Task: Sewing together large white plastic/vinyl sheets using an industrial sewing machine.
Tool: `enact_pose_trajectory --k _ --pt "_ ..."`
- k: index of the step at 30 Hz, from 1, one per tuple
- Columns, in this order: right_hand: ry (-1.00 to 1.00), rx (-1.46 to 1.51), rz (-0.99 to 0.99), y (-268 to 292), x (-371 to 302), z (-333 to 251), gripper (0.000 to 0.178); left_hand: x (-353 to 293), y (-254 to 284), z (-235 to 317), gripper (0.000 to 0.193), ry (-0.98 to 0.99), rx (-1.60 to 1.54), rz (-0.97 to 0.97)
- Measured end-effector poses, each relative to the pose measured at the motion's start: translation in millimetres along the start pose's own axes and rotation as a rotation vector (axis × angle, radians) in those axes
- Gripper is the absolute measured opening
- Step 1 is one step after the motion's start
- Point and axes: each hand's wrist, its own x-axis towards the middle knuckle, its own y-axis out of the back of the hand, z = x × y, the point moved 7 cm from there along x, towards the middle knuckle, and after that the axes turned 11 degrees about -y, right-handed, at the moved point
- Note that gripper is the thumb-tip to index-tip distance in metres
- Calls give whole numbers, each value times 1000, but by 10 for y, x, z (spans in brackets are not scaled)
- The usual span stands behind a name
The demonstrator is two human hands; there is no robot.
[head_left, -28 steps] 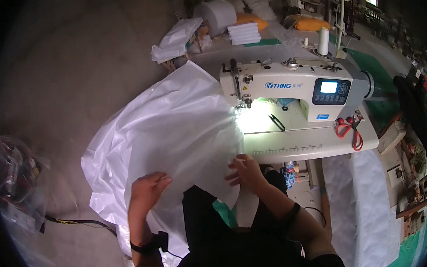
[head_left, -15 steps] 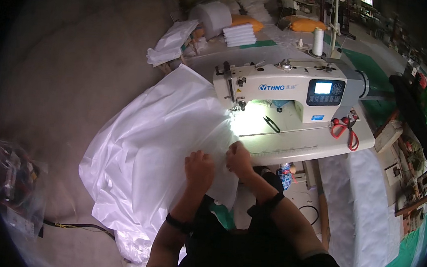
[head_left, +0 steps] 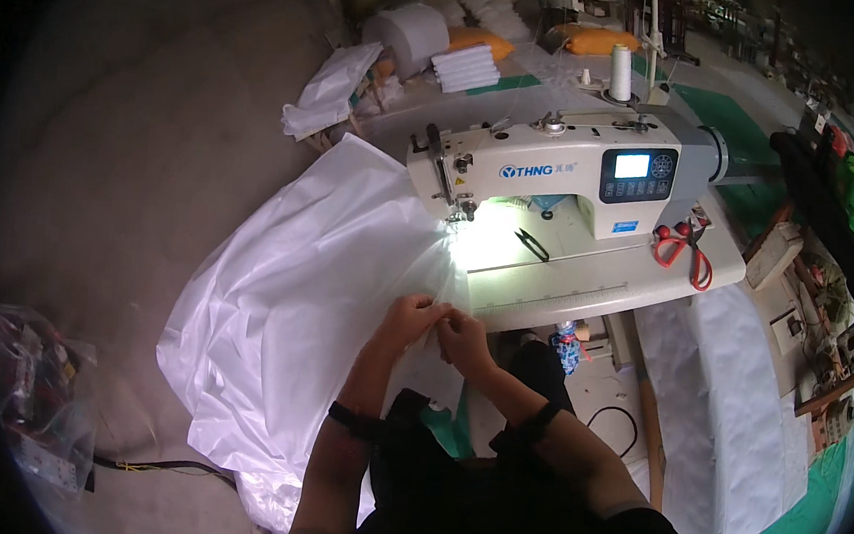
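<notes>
A large translucent white plastic sheet (head_left: 297, 257) spreads from under the needle end of the sewing machine (head_left: 555, 167) down toward my lap, creased along its left side. My left hand (head_left: 411, 321) and my right hand (head_left: 463, 342) meet at the sheet's right edge, just in front of the machine bed. Both are closed, with fingertips pinching the edge together; the exact grip is partly hidden by the fingers. A bright lamp lights the needle area. Small black thread snips (head_left: 532, 245) lie on the bed, and red-handled scissors (head_left: 684, 255) rest farther right.
A white thread cone (head_left: 620, 73) stands behind the machine. White padded material (head_left: 711, 420) hangs at the right of the table. Folded white stacks (head_left: 466, 67) and orange sacks (head_left: 601, 42) lie at the back. A clear bag of items (head_left: 41, 397) and a black cable (head_left: 166, 466) are on the left floor.
My left hand has moved right and up to meet my right hand, which has come slightly down and left. Their fingers are now together at the sheet's edge. The view has shifted a little.
</notes>
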Motion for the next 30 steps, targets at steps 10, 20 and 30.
enact_pose_trajectory --k 10,20,30 --pt "-98 -937 25 86 -645 559 56 -32 -410 312 16 -284 869 45" --pt "113 -459 -173 332 -891 49 21 -144 -275 117 15 -126 900 7" --pt "31 -679 -435 304 -890 203 25 -445 -576 406 13 -388 543 -149"
